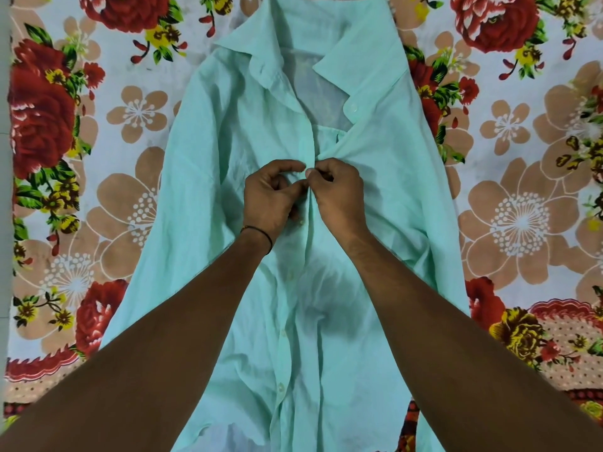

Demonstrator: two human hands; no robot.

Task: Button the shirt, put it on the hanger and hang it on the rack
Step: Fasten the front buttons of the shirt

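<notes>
Hidden: the button between the fingers cannot be made out; frame edges cut off hem and collar top.
Shirt: thin, creased mint cloth, flat on the floral sheet, collar open.
Hands: left hand and right hand pinch the placket edges mid-chest.
Around: black band on the left wrist.
</notes>
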